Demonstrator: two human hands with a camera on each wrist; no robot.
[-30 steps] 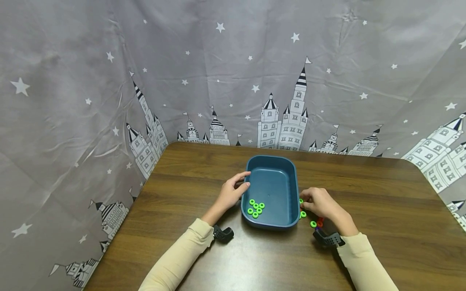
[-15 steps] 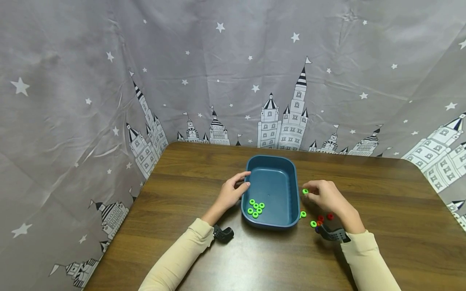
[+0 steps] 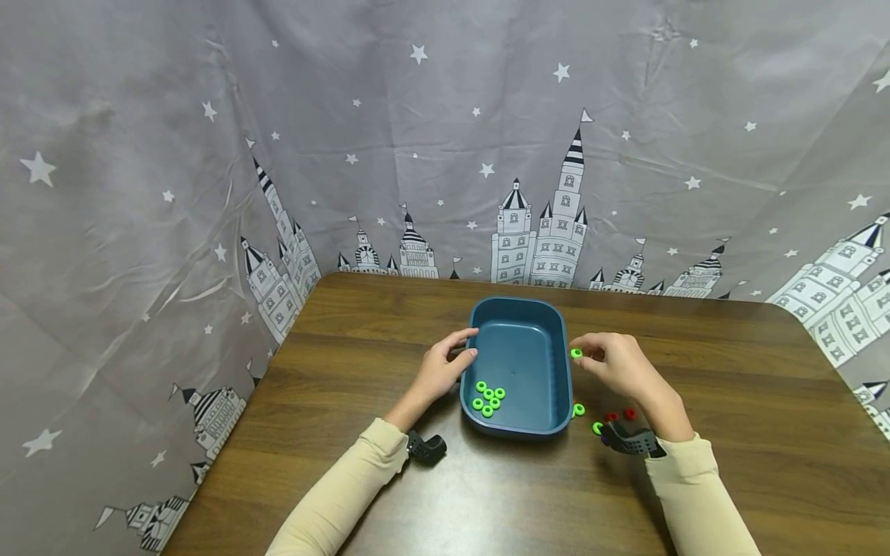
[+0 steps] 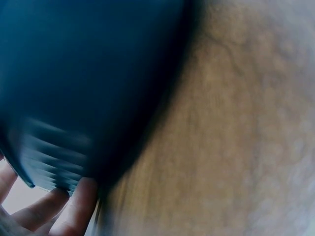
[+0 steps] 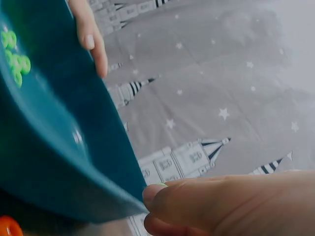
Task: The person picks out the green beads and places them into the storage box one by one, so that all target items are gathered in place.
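Observation:
A dark blue plastic bin [image 3: 518, 425] stands on the wooden table with several small green rings [image 3: 489, 394] in its near left part. My left hand [image 3: 439, 371] holds the bin's left wall, with a fingertip and thumb over the rim and other fingers [image 4: 78, 209] against its ribbed outer side. My right hand [image 3: 622, 367] pinches a green ring [image 3: 576, 353] between thumb and fingertips, just outside the right rim. In the right wrist view the fingers [image 5: 197, 199] nearly hide that ring, and the green rings [image 5: 17, 63] inside the bin show at left.
Another green ring [image 3: 579, 409] lies against the bin's right side. Red rings [image 3: 629, 414] and a green ring [image 3: 597, 428] lie near the black right wrist strap [image 3: 629, 440], which partly covers them. A grey castle-print curtain [image 3: 445, 139] hangs behind the table [image 3: 730, 371].
My right hand has lifted a green ring from beside the bin, then moved it slightly farther back and left toward the rim. The left hand and the bin stay in place.

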